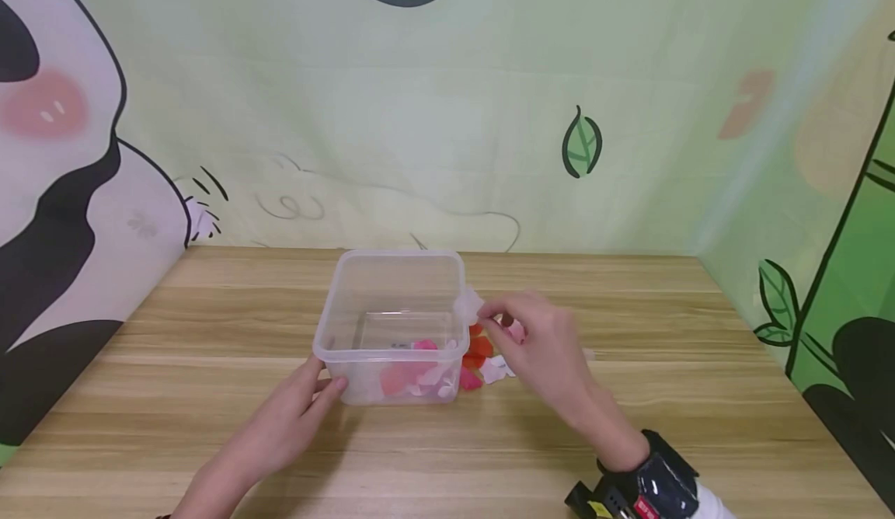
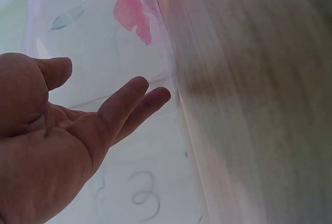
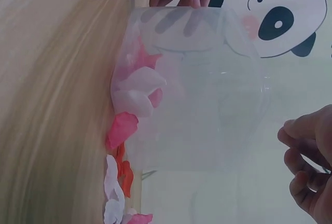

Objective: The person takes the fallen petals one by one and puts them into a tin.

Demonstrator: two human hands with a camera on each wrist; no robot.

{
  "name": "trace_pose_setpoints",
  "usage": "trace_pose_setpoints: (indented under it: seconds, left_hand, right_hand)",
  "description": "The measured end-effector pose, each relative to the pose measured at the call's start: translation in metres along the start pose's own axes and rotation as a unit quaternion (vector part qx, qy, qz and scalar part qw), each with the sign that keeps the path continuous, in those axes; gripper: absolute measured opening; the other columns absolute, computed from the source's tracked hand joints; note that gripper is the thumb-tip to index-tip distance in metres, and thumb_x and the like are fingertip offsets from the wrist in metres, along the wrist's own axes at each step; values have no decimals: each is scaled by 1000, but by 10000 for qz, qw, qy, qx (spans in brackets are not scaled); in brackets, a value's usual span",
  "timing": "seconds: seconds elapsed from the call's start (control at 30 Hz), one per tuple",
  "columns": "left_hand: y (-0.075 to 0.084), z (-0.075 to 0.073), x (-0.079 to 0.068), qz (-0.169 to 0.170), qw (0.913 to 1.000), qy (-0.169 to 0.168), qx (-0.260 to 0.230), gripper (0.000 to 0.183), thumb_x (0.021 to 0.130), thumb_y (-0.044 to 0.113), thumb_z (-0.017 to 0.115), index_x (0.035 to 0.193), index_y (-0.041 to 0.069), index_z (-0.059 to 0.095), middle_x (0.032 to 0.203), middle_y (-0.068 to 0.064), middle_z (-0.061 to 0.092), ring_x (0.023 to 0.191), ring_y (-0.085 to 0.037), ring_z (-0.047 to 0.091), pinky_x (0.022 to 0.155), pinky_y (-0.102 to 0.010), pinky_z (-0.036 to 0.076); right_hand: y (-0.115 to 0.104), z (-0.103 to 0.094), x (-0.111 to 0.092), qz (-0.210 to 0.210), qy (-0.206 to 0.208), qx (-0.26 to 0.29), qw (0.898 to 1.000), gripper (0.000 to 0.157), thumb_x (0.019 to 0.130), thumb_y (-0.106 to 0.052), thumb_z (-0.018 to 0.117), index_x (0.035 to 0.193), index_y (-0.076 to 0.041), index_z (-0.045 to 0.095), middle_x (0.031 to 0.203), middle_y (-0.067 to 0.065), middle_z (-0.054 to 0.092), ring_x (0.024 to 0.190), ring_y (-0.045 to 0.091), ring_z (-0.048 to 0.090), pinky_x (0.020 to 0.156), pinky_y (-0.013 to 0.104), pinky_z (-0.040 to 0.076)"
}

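Note:
A clear plastic box (image 1: pixel 390 379) stands upright on the table with pink and white petals (image 1: pixel 412 377) in its bottom. My left hand (image 1: pixel 290 418) rests against the box's left side near the front corner, fingers extended along the wall. In the left wrist view, that hand (image 2: pixel 67 125) has its fingers straight. My right hand (image 1: pixel 541 340) is just beyond the box's right rim, thumb and fingertips pinching a whitish petal (image 1: pixel 468 304) that overlaps the rim. In the right wrist view, the right hand's fingertips (image 3: pixel 284 136) are close together beside the box's opening.
Loose orange petals (image 1: pixel 478 348), a deep-pink petal (image 1: pixel 470 379) and white petals (image 1: pixel 496 368) lie on the wooden table (image 1: pixel 231 332) right of the box, below my right hand. Behind the table hangs a green backdrop (image 1: pixel 489 130) with a panda and leaves.

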State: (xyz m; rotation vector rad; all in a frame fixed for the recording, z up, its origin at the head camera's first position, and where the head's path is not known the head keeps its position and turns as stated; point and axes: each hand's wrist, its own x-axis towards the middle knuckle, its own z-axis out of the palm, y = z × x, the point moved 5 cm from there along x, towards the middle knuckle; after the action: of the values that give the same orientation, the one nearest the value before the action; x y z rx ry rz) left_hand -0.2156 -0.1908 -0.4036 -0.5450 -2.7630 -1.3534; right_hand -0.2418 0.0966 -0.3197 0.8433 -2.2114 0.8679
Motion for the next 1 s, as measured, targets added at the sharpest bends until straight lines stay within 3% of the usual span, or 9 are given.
trace_pose_setpoints:
  seconds: [0.17, 0.43, 0.7, 0.83, 1.0]
  left_hand:
    - [0, 0, 0, 21, 10000, 8, -21, 53, 106, 17, 48, 154, 14, 25, 143, -16, 43, 117, -35, 58, 93, -34, 50]
    - [0, 0, 0, 37, 10000, -4, 21, 53, 106, 15, 48, 154, 13, 25, 143, -16, 43, 117, -35, 58, 92, -33, 50]
    - [1, 0, 0, -6, 10000, 4, 45, 54, 106, 15, 48, 154, 14, 24, 143, -17, 43, 117, -35, 58, 93, -34, 50]
    - [2, 0, -1, 0, 10000, 15, 41, 53, 106, 16, 48, 153, 14, 26, 142, -16, 44, 117, -35, 58, 93, -35, 50]
    - [3, 0, 0, 47, 10000, 33, 24, 54, 106, 15, 49, 154, 14, 25, 142, -16, 44, 117, -35, 58, 93, -35, 50]
  right_hand:
    - [-4, 7, 0, -175, -115, 92, 9997, 20, 78, -1, 84, 93, -10, 74, 85, -7, 67, 73, 6, 57, 57, 14, 47]
    - [-2, 8, -1, 149, -348, 130, 9992, 20, 83, -7, 81, 101, -10, 74, 90, -6, 66, 74, 5, 57, 55, 14, 47]
    - [13, 3, -2, 569, -734, -510, 9944, 21, 85, -6, 79, 104, -11, 72, 92, -6, 65, 76, 6, 58, 61, 13, 49]
    - [25, 5, -3, 1054, -1295, -902, 9818, 15, 86, -8, 78, 98, -13, 72, 88, -6, 64, 75, 8, 59, 63, 15, 49]
    - [43, 12, -11, 1837, -2176, -1431, 9478, 12, 85, -12, 79, 94, -10, 72, 79, -5, 61, 68, 12, 55, 58, 19, 46]
